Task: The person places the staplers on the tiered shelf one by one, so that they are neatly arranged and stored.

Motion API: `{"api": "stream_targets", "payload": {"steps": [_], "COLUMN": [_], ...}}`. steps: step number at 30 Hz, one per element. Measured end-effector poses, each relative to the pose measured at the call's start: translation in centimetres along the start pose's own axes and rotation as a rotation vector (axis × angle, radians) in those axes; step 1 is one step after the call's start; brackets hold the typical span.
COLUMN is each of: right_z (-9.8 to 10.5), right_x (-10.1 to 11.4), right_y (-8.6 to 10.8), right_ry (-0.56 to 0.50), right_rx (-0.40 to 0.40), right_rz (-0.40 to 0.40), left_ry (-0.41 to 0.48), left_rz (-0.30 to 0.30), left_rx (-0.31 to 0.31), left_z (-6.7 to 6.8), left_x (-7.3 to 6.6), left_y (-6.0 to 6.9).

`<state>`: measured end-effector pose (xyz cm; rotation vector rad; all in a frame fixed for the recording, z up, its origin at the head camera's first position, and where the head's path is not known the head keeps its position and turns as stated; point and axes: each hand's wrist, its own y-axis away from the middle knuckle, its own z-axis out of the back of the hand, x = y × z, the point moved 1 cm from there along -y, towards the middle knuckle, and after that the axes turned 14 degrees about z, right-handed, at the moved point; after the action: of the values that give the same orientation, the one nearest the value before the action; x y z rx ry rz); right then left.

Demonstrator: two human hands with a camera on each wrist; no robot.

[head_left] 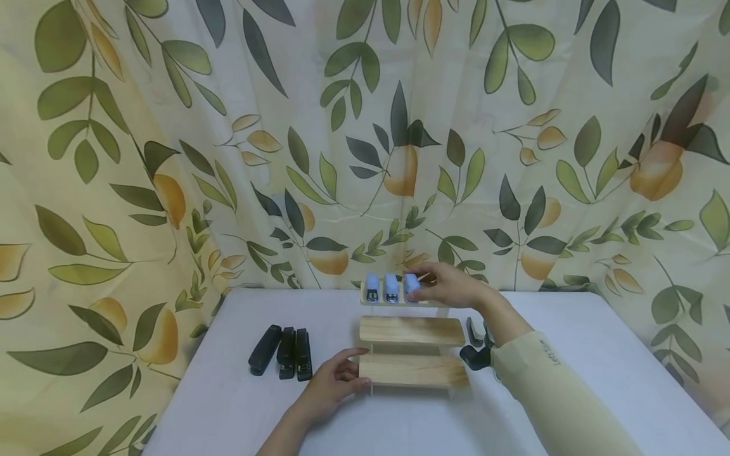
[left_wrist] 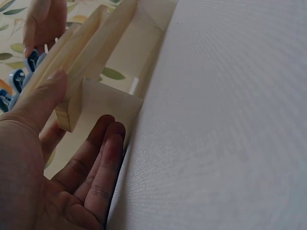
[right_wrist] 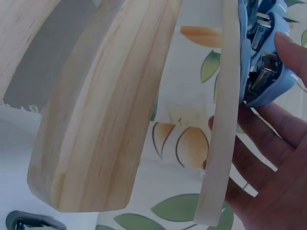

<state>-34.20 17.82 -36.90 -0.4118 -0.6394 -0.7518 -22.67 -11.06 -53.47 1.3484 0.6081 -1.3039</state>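
Thumb and fingers of the right hand (head_left: pixel 449 286) pinch the rightmost small light-blue stapler (head_left: pixel 411 285) on the top tier (right_wrist: pixel 219 134) of a three-tier pale wooden shelf (head_left: pixel 412 331), the forearm (head_left: pixel 507 318) slanting in from the right. The left hand (head_left: pixel 327 387) grips the lowest tier's (head_left: pixel 413 370) left end, thumb on top, near three long black staplers (head_left: pixel 287 353).

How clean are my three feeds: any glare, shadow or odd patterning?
Head view: fairly even light, a soft shadow near the tiered wooden rack, little surface detail in the black staplers; left wrist view: dimmer, the left hand shaded, ripple-like patterning across the white tabletop; right wrist view: small bright glints on the metal parts of the light-blue staplers.
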Motion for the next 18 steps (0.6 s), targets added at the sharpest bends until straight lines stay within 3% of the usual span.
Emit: {"api": "stream_targets", "payload": {"steps": [18], "right_z": [-0.36], "right_x": [0.30], "right_y": [0.07], "right_ry": [-0.033], "right_rx": [-0.018], "right_rz": [-0.014], "left_ry": [-0.006], "left_rz": [0.007], "left_rx": [0.005], "left_z": [0.11], "left_x": [0.17], "left_y": [0.03]}}
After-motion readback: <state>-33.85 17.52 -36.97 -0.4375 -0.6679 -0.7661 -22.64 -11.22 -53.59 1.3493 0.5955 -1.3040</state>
